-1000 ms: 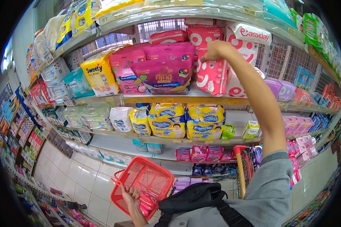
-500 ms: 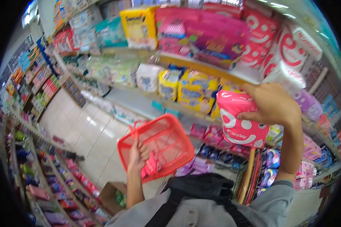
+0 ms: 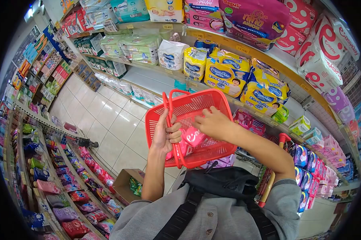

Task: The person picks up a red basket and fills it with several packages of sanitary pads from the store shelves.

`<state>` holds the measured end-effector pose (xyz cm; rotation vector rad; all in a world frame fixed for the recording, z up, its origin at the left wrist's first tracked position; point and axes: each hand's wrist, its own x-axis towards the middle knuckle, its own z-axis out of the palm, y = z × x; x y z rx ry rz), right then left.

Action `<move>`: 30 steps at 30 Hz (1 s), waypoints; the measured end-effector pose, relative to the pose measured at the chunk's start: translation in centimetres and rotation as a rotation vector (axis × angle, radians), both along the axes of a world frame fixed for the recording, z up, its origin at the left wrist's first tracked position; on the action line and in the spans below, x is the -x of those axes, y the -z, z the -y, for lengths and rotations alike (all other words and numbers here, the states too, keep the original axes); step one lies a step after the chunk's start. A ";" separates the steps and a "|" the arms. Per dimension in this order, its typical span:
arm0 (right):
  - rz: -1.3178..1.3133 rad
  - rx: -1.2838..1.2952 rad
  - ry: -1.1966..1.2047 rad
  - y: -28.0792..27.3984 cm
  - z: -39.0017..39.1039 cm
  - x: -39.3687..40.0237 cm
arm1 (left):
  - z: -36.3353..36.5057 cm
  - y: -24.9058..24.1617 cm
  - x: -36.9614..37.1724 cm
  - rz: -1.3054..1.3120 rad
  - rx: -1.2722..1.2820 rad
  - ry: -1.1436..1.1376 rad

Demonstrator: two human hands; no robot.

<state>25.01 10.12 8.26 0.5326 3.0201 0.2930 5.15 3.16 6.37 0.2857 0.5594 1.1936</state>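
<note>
Left hand (image 3: 169, 133): our grip, closed on handles (image 3: 171, 105)
Right hand (image 3: 212, 122): half-curled grip, hold unclear
Pink packs (image 3: 194, 137): toward basket's (image 3: 212, 154) near-left corner

From my end, the head view shows the left hand (image 3: 167, 134) closed around the red handles (image 3: 171, 108) at the left edge of the red basket (image 3: 210, 161). I see the right hand (image 3: 212, 122) reaching in over the right edge, fingers curled down beside a pink pack (image 3: 195, 137); I can't tell whether they grip it. More pink wrapping lies toward the near left corner, and past the far edge yellow packs (image 3: 224, 76) stand on a shelf
</note>
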 end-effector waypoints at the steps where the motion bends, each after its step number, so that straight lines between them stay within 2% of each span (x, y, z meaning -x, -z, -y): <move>1: 0.001 -0.003 0.000 1.8 -0.2 0.4 | 0.0 -0.2 -0.2 0.001 -0.003 0.000; 8: 0.190 -0.041 -0.258 14.5 0.3 2.5 | -0.2 0.2 -1.1 0.013 -0.052 0.093; 11: 0.136 -0.004 -0.289 14.6 -0.4 2.0 | -0.2 0.8 -1.6 -0.027 -0.010 0.079; 13: -0.096 0.048 -0.197 14.6 -1.4 0.9 | 0.0 0.8 -1.6 -0.049 0.047 0.042; 14: -0.092 0.054 -0.199 14.7 -1.6 0.5 | -0.1 1.0 -1.4 -0.045 0.059 0.033; 16: -0.273 0.301 0.118 15.3 -2.3 -0.2 | -0.2 1.4 -1.1 -0.052 0.063 0.002; 17: -0.269 0.304 0.114 16.0 -2.4 -0.2 | -0.3 1.6 -1.1 -0.064 0.065 -0.025; 19: -0.725 0.767 0.516 16.6 -2.4 0.2 | -0.5 1.7 -1.2 -0.070 0.052 -0.040; 20: -0.693 0.889 0.586 16.8 -2.9 0.1 | -0.6 1.8 -1.4 -0.077 0.037 -0.047; 21: -0.690 0.895 0.589 17.6 -3.4 0.2 | -0.7 1.6 -1.6 -0.076 0.044 -0.047; 24: -0.541 1.206 0.511 19.8 -4.7 0.2 | -1.5 0.9 -2.2 -0.068 0.041 -0.037; 27: -0.508 1.271 0.461 20.4 -4.6 0.8 | -1.7 1.0 -2.6 -0.071 0.022 0.016; 29: -0.447 1.271 0.521 20.7 -4.8 1.1 | -1.9 1.2 -2.4 -0.037 -0.004 0.038; 30: -0.518 1.356 0.509 21.6 -5.1 1.3 | -2.1 1.1 -2.4 -0.027 0.010 0.055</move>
